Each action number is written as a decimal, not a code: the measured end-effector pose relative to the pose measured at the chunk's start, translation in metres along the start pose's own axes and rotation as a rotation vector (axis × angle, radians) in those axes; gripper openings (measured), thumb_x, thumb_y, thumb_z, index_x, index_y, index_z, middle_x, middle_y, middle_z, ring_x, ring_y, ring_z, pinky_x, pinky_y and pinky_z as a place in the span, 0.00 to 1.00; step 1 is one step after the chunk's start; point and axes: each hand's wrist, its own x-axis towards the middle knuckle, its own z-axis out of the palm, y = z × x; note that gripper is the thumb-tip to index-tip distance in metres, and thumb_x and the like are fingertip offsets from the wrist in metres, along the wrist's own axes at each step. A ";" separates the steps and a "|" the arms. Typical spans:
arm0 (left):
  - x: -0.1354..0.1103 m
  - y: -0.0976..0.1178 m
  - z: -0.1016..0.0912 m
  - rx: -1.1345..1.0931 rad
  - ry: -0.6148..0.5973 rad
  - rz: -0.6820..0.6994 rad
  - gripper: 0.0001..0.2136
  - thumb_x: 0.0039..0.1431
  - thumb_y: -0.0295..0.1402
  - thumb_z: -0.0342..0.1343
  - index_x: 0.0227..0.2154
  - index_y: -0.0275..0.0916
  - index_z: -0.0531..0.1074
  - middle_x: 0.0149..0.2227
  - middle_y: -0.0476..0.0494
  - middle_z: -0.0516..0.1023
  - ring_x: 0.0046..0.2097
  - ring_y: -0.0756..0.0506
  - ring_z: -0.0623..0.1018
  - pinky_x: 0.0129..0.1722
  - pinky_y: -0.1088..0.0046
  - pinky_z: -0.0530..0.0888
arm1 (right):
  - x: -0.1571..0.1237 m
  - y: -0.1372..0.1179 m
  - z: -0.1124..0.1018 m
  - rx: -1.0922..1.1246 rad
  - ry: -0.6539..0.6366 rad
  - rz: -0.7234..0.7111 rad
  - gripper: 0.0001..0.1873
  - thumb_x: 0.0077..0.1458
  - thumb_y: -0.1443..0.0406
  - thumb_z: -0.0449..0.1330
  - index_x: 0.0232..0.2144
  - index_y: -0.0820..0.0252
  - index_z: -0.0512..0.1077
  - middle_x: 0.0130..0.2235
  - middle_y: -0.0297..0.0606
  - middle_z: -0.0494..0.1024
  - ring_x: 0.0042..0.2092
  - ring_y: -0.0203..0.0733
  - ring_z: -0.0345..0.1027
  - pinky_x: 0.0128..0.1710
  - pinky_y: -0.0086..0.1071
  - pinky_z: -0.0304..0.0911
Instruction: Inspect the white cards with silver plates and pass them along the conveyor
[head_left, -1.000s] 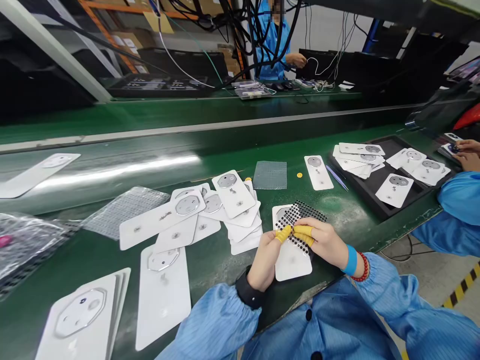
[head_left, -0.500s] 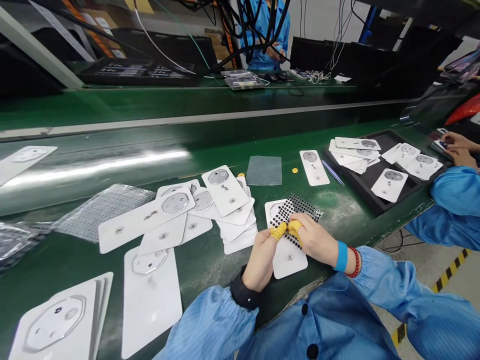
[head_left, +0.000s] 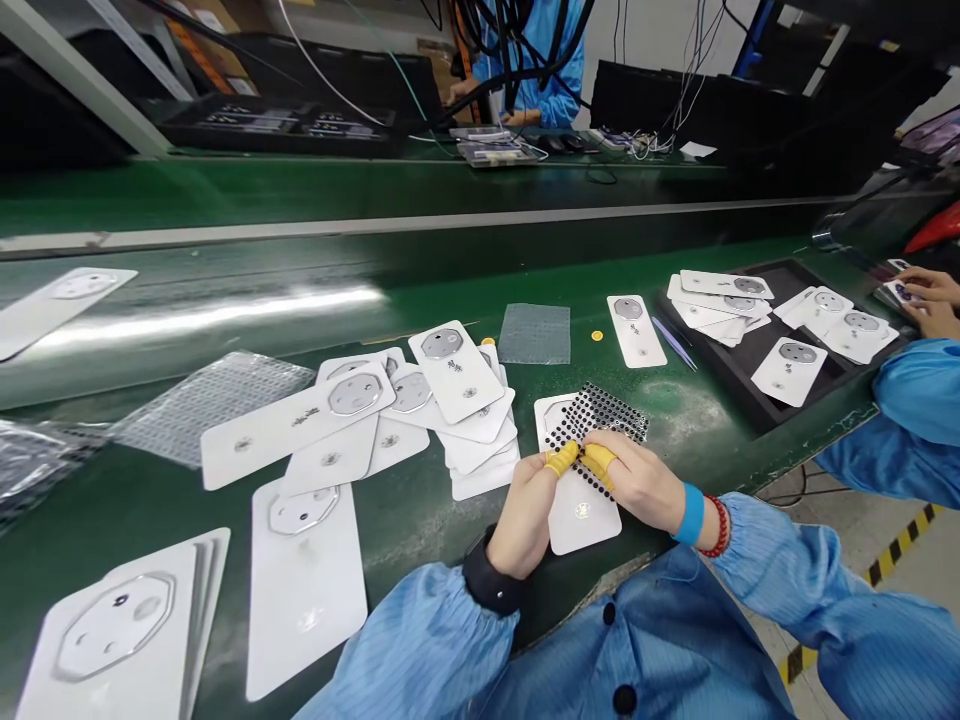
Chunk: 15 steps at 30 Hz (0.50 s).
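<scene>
My left hand (head_left: 531, 510) and my right hand (head_left: 641, 480), both with yellow finger cots, meet over a clear sheet of round black stickers (head_left: 611, 410). Thumb and finger of each hand are pinched together on the sheet, their tips nearly touching. Whether a single sticker is between the tips is too small to tell. Beneath the sheet lies a white phone back cover (head_left: 585, 525), partly hidden by the sheet and my fingers. It has a gold emblem at its lower end.
Overlapping white covers (head_left: 469, 385) lie to the left, with more nearer me (head_left: 307, 600). Bubble wrap (head_left: 217, 410), a clear sheet (head_left: 535, 333), a single cover (head_left: 637, 330) and purple tweezers (head_left: 673, 343) are around. A black tray (head_left: 739, 385) holds covers; a co-worker's hands (head_left: 930, 300) are beyond.
The view has shifted slightly. My hands stay pinched at the sheet, with the right fingers turned a little. The person across the bench has moved their arms.
</scene>
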 end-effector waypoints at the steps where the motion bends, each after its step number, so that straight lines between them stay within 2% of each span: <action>1: 0.000 0.000 0.000 0.007 0.002 0.005 0.05 0.33 0.26 0.56 0.19 0.35 0.74 0.18 0.46 0.77 0.23 0.47 0.76 0.24 0.74 0.70 | 0.000 0.001 -0.001 0.006 -0.011 -0.010 0.11 0.65 0.72 0.49 0.40 0.70 0.72 0.44 0.53 0.77 0.48 0.48 0.74 0.47 0.40 0.75; 5: 0.003 -0.001 -0.001 0.064 0.014 0.019 0.04 0.36 0.29 0.61 0.19 0.36 0.74 0.19 0.47 0.78 0.24 0.46 0.76 0.25 0.74 0.71 | -0.002 0.009 -0.003 0.063 -0.053 -0.003 0.12 0.66 0.69 0.49 0.41 0.68 0.72 0.46 0.52 0.78 0.48 0.46 0.75 0.47 0.37 0.75; 8: 0.003 0.006 -0.004 0.160 -0.009 0.016 0.08 0.38 0.33 0.66 0.21 0.33 0.76 0.21 0.43 0.79 0.23 0.44 0.76 0.23 0.71 0.71 | -0.007 0.018 -0.006 0.125 -0.062 0.081 0.11 0.66 0.66 0.50 0.43 0.66 0.71 0.41 0.47 0.81 0.42 0.44 0.78 0.42 0.35 0.77; 10: -0.004 0.014 -0.008 0.230 0.021 0.054 0.09 0.38 0.32 0.68 0.24 0.33 0.78 0.27 0.40 0.81 0.29 0.41 0.79 0.29 0.69 0.74 | -0.012 0.027 -0.011 0.171 -0.047 0.174 0.09 0.66 0.66 0.51 0.42 0.64 0.70 0.36 0.43 0.81 0.35 0.41 0.79 0.36 0.32 0.77; 12: -0.018 0.021 -0.013 0.285 0.094 0.130 0.10 0.37 0.30 0.69 0.27 0.36 0.80 0.37 0.39 0.83 0.43 0.38 0.79 0.40 0.69 0.75 | -0.015 0.035 -0.018 0.224 -0.016 0.270 0.08 0.66 0.66 0.52 0.40 0.63 0.70 0.33 0.40 0.81 0.32 0.38 0.79 0.33 0.28 0.76; 14: -0.038 0.021 -0.018 0.318 0.168 0.219 0.19 0.40 0.30 0.70 0.39 0.39 0.79 0.45 0.41 0.82 0.51 0.38 0.76 0.44 0.71 0.74 | -0.015 0.038 -0.028 0.271 0.023 0.354 0.08 0.66 0.65 0.52 0.39 0.63 0.69 0.35 0.41 0.80 0.35 0.38 0.79 0.34 0.27 0.76; 15: -0.049 0.019 -0.019 0.325 0.192 0.244 0.27 0.42 0.32 0.69 0.50 0.42 0.75 0.46 0.43 0.81 0.50 0.39 0.77 0.42 0.72 0.75 | -0.012 0.036 -0.034 0.292 0.046 0.393 0.08 0.65 0.65 0.52 0.38 0.63 0.69 0.37 0.43 0.79 0.37 0.38 0.79 0.35 0.28 0.76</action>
